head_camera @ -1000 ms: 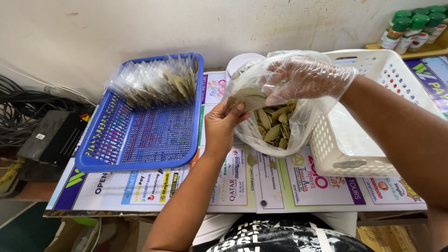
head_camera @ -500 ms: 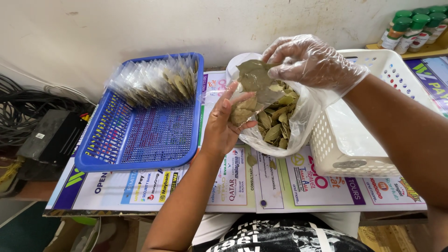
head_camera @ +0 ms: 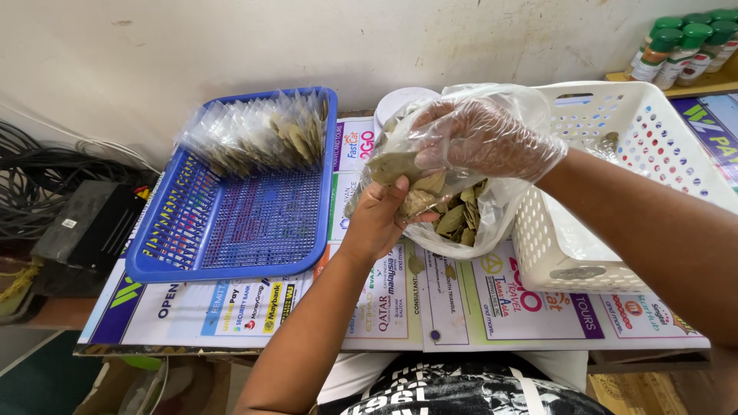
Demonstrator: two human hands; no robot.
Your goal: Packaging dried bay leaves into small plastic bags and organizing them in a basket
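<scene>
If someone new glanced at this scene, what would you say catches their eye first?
Probably the right hand in a clear plastic glove, at the mouth of a clear bag of dried leaves that the bare left hand holds at centre. Next, the blue tray on the left, with small filled packets along its far edge, and the white basket on the right.

gloved right hand [head_camera: 488, 138] lowered back into leaf bag [head_camera: 461, 219]

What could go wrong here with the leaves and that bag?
1. The left hand holds the open clear bag of dried leaves above the table; leaves could spill, and a few already lie below.
2. The gloved right hand pinches a leaf; brittle leaves may crumble.
3. The packets leaning in the blue tray could topple if bumped.
</scene>
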